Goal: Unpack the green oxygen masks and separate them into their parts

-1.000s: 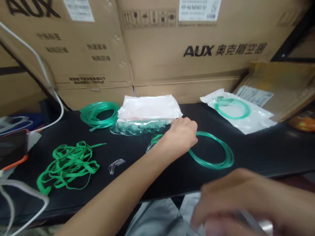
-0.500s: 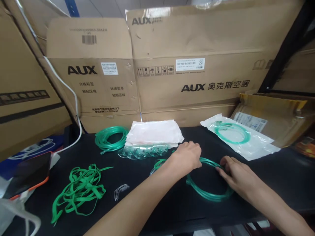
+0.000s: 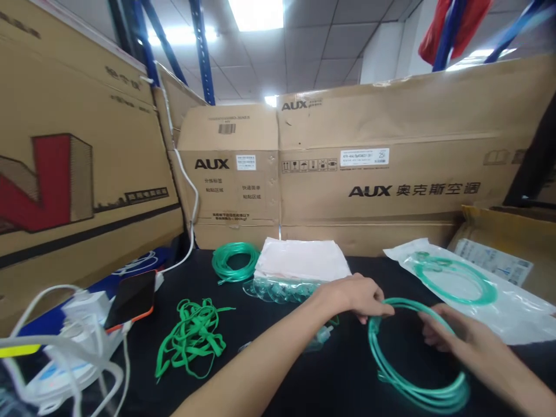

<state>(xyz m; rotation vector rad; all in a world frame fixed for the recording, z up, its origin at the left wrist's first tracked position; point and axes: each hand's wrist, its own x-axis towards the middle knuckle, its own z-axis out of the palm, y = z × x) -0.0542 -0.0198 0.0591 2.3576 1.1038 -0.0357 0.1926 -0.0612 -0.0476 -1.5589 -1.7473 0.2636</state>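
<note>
A coil of green clear tubing (image 3: 434,399) is between my two hands, its loops tilted and near the camera at the right. My left hand (image 3: 365,295) is closed on the coil's upper left, thumb and fingers pinching the strands. On the coil's right side, my right hand (image 3: 449,333) has its fingers curled inside the loop with the tubing running under the thumb. Partly behind my left forearm lies a clear green plastic piece (image 3: 320,340). Just beyond the left hand is a row of clear green plastic cups (image 3: 282,291), with white paper-like sheets (image 3: 304,259) on top.
Another green tubing coil (image 3: 234,262) and tangled green elastic straps (image 3: 193,336) lie left on the black table (image 3: 347,382). A bagged coil (image 3: 460,284) is at the right. A phone (image 3: 131,298) and white cables (image 3: 99,359) lie far left. Cardboard boxes (image 3: 412,214) stand behind.
The camera view has tilted up and turned left. The tubing coil now appears lifted and closer, with my left hand shut on its upper left and my right hand round its right side.
</note>
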